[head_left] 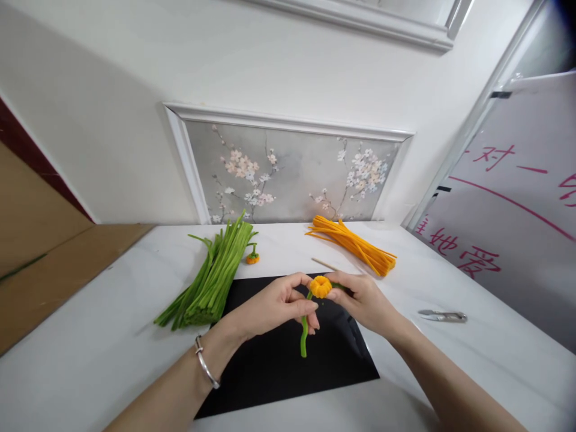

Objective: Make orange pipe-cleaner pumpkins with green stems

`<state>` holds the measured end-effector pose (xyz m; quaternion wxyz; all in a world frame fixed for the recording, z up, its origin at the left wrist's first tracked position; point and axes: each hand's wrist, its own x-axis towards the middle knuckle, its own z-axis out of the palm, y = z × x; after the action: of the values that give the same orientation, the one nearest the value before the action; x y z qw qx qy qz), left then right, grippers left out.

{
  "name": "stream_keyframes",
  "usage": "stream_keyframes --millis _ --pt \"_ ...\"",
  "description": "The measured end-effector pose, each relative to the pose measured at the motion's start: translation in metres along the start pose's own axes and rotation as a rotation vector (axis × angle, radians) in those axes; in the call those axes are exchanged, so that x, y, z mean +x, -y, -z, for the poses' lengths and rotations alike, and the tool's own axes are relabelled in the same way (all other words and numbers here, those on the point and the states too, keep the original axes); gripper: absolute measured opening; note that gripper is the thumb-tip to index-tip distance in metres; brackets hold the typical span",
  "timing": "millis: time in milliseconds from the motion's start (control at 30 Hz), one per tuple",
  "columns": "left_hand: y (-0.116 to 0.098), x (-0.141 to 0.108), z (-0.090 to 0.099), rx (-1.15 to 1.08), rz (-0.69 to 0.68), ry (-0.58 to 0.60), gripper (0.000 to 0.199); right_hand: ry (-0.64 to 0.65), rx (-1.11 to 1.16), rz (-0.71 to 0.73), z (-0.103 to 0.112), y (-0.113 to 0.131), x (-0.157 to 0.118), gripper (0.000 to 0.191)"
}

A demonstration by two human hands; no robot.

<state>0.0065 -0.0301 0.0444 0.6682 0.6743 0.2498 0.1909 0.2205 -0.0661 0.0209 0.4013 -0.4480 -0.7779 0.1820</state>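
Hands (321, 300) nearly closed around small orange piece (321, 287) and green stem (304, 336).
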Motion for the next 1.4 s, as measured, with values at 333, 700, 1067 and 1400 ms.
stream_keyframes --millis 333,700,1067,1400 --pt "0.007 0.006 -0.002 0.003 -0.134 -0.08 0.023 0.091 -0.081 0.002 -0.012 -0.001 -0.002 0.028" --pt "0.022 0.013 -0.011 -0.339 -0.138 -0.36 0.032 -0.144 -0.349 0.358 -0.023 0.007 -0.005 0.032" --pt "0.022 0.014 -0.027 -0.507 -0.11 -0.325 0.024 -0.295 -0.31 0.263 -0.037 0.012 -0.009 0.008" --pt "0.021 0.018 -0.008 0.014 -0.127 -0.354 0.023 -0.226 -0.391 0.415 -0.029 0.007 -0.008 0.015"
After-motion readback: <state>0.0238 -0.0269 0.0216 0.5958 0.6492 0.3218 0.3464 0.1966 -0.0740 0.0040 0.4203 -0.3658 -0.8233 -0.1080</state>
